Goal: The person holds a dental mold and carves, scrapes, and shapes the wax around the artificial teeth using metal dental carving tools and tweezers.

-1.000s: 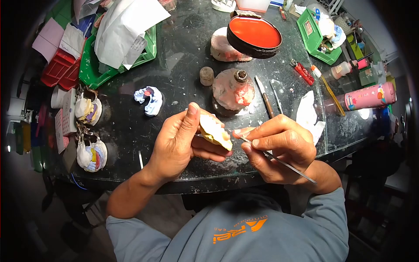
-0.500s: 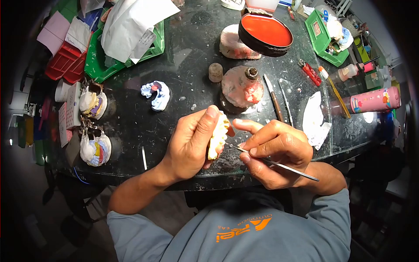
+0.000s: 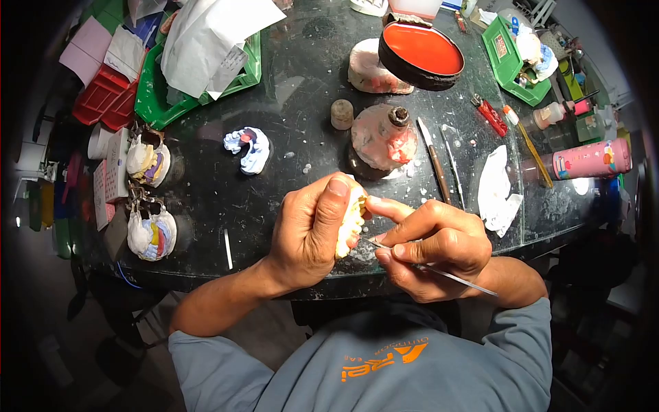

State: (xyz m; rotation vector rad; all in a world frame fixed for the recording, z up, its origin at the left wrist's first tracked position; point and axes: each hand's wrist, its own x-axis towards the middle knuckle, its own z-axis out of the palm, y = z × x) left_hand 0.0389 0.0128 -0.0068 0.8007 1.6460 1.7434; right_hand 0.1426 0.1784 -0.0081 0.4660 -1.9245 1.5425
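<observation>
a person's right hand [image 3: 439,250] pinches a slim metal tool [image 3: 456,279] by a yellowish dental cast [image 3: 352,221], clasped in the left hand [image 3: 309,225] on the near side of a pink-stained vessel [image 3: 381,141]; a wooden-handled knife [image 3: 439,175] lies to the vessel's right, a red-filled tin [image 3: 424,50] beyond it.

Your dental model [image 3: 351,223] is yellow/off-wht w/ a bumpy row of teeth, tipped up on edge in your L hand [image 3: 305,230] over the bench [image 3: 206,226], approx ctr of view. Long axis runs abt 12 to 6, teeth twd 3; thumb + palm hide its 9 o'clock side. Your tool [image 3: 453,276], a thin silvery metal rod, is pinched in your R hand [image 3: 439,250]: tip at 10, just beside the model's 4 o'clock edge, can't tell if touching; butt end pokes out at 4.
</observation>
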